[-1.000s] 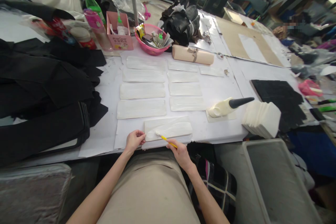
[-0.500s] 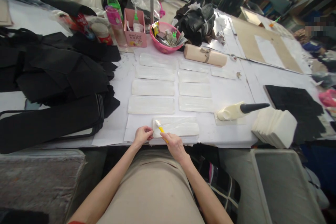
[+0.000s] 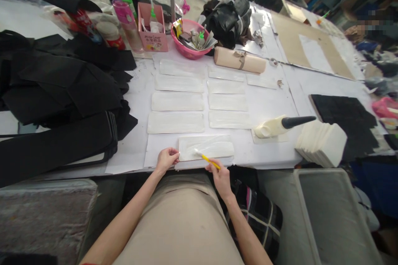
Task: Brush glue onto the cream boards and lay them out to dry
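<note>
A yellow-handled brush is gripped in my right hand, its pale bristles resting on a white rectangular piece near the table's front edge. Wet-looking streaks run along that piece. My left hand pinches at the piece's lower left corner, thumb against fingertips. Beyond it, similar white strips lie flat in rows. To the right, a cream container with a black tapered end lies on its side on a small pale sheet, beside a leaning stack of white pieces.
Black cut pieces are heaped at the left. A pink basket of small items, a pink box and a rolled tan sheet stand behind the strips. Black sheets lie right; a grey bin sits below the edge.
My right hand has moved right and slightly down, and the brush tip has slid from the piece's left end toward its middle. My left hand stays at the corner. The whole view has shifted slightly.
</note>
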### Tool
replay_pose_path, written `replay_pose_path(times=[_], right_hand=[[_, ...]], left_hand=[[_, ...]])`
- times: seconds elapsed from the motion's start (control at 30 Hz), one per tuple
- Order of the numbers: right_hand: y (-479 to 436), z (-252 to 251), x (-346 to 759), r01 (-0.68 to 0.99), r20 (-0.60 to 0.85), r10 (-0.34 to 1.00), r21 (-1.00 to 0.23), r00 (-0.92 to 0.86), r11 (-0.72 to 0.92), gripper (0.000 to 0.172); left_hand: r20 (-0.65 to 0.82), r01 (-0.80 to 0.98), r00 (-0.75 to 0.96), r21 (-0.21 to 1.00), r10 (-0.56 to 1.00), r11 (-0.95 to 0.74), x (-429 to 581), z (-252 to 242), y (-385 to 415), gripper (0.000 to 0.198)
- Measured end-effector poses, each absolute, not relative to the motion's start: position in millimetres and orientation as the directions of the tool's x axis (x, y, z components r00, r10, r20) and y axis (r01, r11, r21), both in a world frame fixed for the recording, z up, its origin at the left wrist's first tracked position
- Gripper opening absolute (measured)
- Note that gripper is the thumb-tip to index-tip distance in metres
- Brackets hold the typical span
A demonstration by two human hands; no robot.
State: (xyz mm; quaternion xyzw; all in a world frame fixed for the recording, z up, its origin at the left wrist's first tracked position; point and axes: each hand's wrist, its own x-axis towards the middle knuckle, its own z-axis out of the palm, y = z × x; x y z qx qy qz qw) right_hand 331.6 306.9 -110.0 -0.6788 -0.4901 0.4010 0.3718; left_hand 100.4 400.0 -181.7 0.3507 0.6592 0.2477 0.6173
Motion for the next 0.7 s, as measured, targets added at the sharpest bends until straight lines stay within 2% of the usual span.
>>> replay_pose_path(times=[0.1, 0.17, 0.23, 0.33, 0.47, 0.53, 0.7], right_hand=[[305, -113, 365, 0.326, -0.105, 0.854, -0.895, 0.510, -0.305, 0.035], [304, -109, 375, 0.327, -0.063, 0.796, -0.890, 0.602, -0.318, 0.036], [304, -104, 366, 0.317, -0.057, 0.812, -0.903, 0.581, -0.291, 0.034], [310, -102, 328, 0.227, -0.124, 0.901, -0.945, 0.415, -0.235, 0.031], [325, -120, 290, 0.159, -0.173, 0.961, -0.965, 0.217, -0.210, 0.030], [329, -131, 301, 0.144, -0.173, 0.949, -0.966, 0.265, -0.217, 0.030], [325, -132, 385, 0.204, -0.080, 0.774, -0.943, 0.628, -0.262, 0.035]], left_hand=[[-0.635, 0.189, 0.008, 0.759, 0.772, 0.623, 100, -183, 401, 0.015], [-0.621, 0.228, 0.009, 0.764, 0.783, 0.603, 100, -183, 400, 0.014], [-0.585, 0.307, 0.006, 0.773, 0.811, 0.555, 100, -181, 399, 0.012], [-0.511, 0.463, 0.000, 0.762, 0.860, 0.453, 99, -178, 397, 0.012], [-0.521, 0.557, 0.005, 0.710, 0.853, 0.430, 99, -178, 399, 0.014], [-0.543, 0.561, 0.006, 0.697, 0.840, 0.446, 98, -180, 400, 0.015], [-0.569, 0.561, 0.015, 0.686, 0.822, 0.464, 98, -184, 402, 0.017]])
